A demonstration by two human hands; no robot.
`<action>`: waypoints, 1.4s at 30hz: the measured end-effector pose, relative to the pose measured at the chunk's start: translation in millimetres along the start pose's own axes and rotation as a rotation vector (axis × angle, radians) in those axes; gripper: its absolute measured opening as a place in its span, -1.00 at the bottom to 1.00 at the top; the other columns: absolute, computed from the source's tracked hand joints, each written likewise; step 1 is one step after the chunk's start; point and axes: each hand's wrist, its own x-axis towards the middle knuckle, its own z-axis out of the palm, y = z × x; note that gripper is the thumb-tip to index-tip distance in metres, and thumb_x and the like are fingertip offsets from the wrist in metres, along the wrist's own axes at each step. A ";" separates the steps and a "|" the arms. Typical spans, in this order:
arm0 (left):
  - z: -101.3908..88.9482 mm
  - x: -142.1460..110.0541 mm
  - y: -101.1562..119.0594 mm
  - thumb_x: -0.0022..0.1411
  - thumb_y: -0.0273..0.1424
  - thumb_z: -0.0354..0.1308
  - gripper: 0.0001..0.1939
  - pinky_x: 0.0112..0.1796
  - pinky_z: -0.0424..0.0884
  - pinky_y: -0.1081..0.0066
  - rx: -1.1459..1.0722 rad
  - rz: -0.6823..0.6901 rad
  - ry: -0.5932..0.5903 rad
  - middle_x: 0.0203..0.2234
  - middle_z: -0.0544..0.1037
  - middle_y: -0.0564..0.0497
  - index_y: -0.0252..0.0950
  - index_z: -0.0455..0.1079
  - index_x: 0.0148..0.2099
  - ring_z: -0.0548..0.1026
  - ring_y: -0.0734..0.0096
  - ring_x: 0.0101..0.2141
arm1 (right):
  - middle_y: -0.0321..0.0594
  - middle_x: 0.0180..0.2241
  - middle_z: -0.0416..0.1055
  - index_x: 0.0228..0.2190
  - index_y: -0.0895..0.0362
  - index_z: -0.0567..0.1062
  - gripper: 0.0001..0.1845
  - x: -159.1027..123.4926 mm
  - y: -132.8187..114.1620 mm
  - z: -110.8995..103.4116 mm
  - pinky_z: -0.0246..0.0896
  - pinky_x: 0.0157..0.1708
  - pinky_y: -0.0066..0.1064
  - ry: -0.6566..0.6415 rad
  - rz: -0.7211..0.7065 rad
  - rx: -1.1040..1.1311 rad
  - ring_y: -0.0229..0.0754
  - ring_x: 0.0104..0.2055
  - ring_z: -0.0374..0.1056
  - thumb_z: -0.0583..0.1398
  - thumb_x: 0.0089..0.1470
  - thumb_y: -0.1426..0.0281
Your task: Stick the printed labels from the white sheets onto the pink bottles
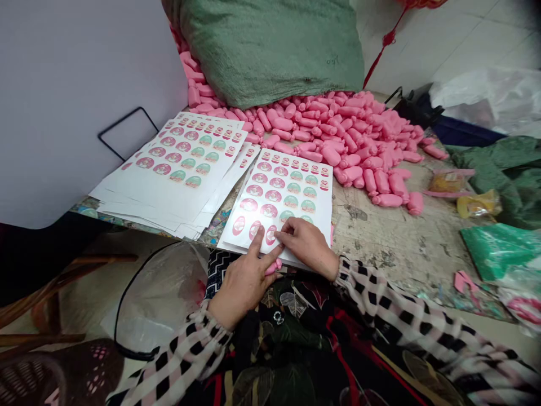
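A sticker sheet [291,189] with rows of pink and green round labels lies on a stack at the table's near edge. My right hand [308,243] rests on its bottom edge, fingertips pinching at a pink sticker [271,234]. My left hand [245,279] sits just below the sheet, index finger stretched onto it, the other fingers curled round a small pink plastic piece [274,266]. Both sleeves are checked black, white and pink.
A second, bigger stack of sticker sheets [177,169] lies to the left. A heap of pink plastic pieces [350,135] spreads across the far table under a green sack [270,51]. Plastic bags [499,248] lie right; a clear bag on a wire frame [156,299] hangs lower left.
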 end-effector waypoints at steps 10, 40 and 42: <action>-1.8 0.1 2.3 0.19 -0.20 0.08 -0.41 -0.31 0.45 0.22 0.059 -0.013 -0.003 0.33 -0.22 -0.09 0.19 0.03 0.25 0.54 0.14 -0.22 | -0.33 -0.53 0.42 -0.56 0.09 0.44 -0.81 11.1 -14.4 -19.7 -0.03 -0.50 -0.43 0.051 -0.026 0.018 -0.28 -0.49 0.24 0.23 -0.08 0.24; -37.6 29.8 30.0 0.24 -0.10 -0.02 -0.59 -0.56 0.38 0.50 -2.049 -0.356 -0.111 -0.51 0.43 0.03 -0.31 0.37 -0.09 0.44 0.50 -0.55 | -0.35 -0.50 0.37 -0.51 0.13 0.41 -0.78 -29.9 -7.9 -31.0 0.19 -0.38 -0.41 0.021 -0.238 0.711 -0.30 -0.45 0.28 0.28 -0.05 0.26; -36.7 30.5 30.6 0.24 -0.09 -0.02 -0.59 -0.56 0.38 0.51 -2.059 -0.351 -0.108 -0.49 0.44 0.03 -0.31 0.38 -0.10 0.43 0.51 -0.54 | -0.34 -0.50 0.38 -0.50 0.13 0.41 -0.78 -30.3 -6.2 -29.9 0.19 -0.38 -0.41 0.004 -0.243 0.702 -0.29 -0.44 0.29 0.27 -0.04 0.25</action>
